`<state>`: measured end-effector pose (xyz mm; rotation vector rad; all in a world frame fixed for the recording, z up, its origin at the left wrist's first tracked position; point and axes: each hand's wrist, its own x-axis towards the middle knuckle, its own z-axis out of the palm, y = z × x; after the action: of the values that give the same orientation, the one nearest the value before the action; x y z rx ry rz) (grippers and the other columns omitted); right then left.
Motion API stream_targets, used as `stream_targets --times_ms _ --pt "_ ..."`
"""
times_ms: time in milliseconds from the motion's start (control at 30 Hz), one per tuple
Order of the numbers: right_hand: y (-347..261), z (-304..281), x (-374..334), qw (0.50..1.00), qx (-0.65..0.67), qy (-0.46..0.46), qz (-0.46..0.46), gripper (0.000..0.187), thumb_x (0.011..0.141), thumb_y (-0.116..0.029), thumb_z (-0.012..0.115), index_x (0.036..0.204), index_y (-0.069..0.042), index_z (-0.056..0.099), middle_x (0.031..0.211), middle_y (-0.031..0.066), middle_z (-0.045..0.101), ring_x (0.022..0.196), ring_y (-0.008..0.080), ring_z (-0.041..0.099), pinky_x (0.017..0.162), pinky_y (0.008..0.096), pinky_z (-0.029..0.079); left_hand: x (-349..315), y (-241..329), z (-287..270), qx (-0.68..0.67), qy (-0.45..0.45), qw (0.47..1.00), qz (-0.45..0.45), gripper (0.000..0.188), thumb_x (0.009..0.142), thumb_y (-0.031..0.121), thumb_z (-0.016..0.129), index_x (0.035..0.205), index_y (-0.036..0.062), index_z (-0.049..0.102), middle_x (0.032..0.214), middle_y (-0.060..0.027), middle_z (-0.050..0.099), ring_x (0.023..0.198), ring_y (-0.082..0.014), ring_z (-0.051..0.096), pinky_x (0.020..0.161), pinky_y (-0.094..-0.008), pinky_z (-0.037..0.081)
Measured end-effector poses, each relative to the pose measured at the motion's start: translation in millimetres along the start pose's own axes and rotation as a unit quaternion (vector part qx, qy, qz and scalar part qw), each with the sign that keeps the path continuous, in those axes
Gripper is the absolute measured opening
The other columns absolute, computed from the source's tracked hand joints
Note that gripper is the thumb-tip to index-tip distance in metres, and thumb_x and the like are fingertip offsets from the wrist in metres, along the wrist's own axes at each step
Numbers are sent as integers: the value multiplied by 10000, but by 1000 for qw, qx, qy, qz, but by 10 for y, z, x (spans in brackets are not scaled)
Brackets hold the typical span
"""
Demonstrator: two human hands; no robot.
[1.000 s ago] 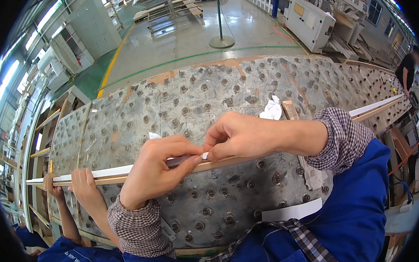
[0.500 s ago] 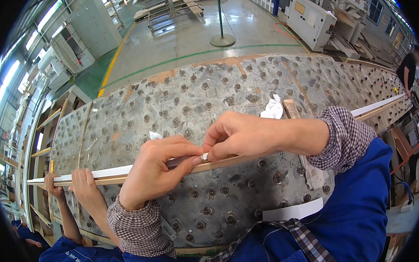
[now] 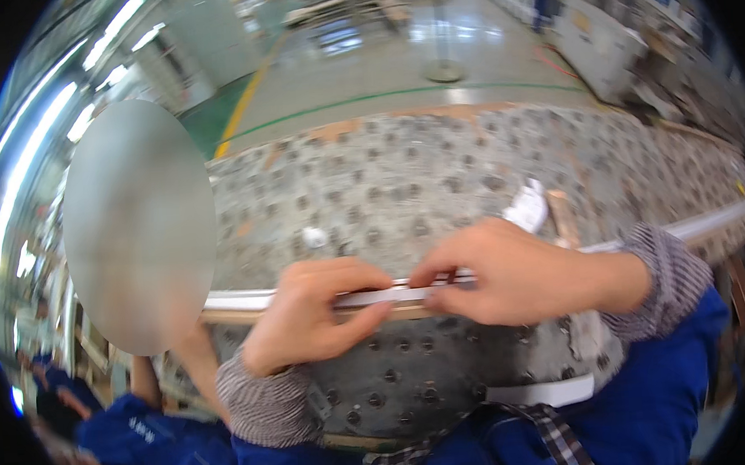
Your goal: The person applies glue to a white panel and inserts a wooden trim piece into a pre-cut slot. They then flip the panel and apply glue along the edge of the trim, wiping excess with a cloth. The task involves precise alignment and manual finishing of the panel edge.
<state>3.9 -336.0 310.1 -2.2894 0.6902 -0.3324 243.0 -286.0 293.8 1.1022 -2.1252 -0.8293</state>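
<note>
A long, narrow white strip [image 3: 404,294] runs across in front of me along a pale wooden batten [image 3: 407,312]. My left hand [image 3: 313,313] pinches the strip between thumb and fingers. Just to its right, my right hand [image 3: 503,277] grips the same strip, thumb on the near side and fingers over the far side. A short stretch of white shows between the two sets of fingertips. Motion blur softens the finer detail there.
Below lies a grey worktable [image 3: 335,171] studded with round fittings. Crumpled white paper [image 3: 526,209] and a short wooden piece [image 3: 563,221] sit beyond my right hand; a white offcut [image 3: 543,391] lies nearer. At left, a co-worker's forearm [image 3: 197,362] reaches toward the batten.
My fingertips have drawn slightly apart, and more of the white strip shows between them. The view has shifted, and a blurred oval now covers part of the co-worker at left.
</note>
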Motion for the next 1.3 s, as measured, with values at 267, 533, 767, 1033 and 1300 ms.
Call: stream_targets --times_ms 267,533,767,1033,1300 --pt "-18 72 141 957 246 -83 130 211 875 -163 687 988 13 716 818 67 716 724 92 618 663 279 483 -167 41 80 101 52 993 40 219 846 269 707 867 52 694 810 -87 656 760 -302 644 641 -384 495" --pt "-34 -38 -7 982 182 -15 51 198 839 -117 702 978 24 710 803 105 715 731 134 646 703 288 507 -73 130 112 67 55 995 55 138 847 185 703 903 59 710 864 -98 669 789 -305 657 663 -370 518" --pt "278 -56 180 945 299 -127 -28 304 805 -130 699 1070 18 681 877 191 704 782 262 694 713 352 537 -105 211 -17 102 12 994 -32 387 641 100 814 994 -15 703 968 -157 699 837 -308 697 708 -351 562" --pt "448 -142 190 930 312 -175 -80 349 756 -161 723 1040 33 663 910 200 702 844 334 687 781 372 540 -51 275 -58 130 -32 991 -32 464 614 145 879 1016 -6 704 983 -141 716 827 -281 709 695 -323 561" --pt "517 -12 171 924 323 -167 -119 465 736 -171 752 1139 29 635 981 203 695 894 325 682 802 370 531 -118 197 -40 118 -2 992 -40 422 606 137 870 969 -13 716 987 -158 720 833 -279 718 710 -306 563"
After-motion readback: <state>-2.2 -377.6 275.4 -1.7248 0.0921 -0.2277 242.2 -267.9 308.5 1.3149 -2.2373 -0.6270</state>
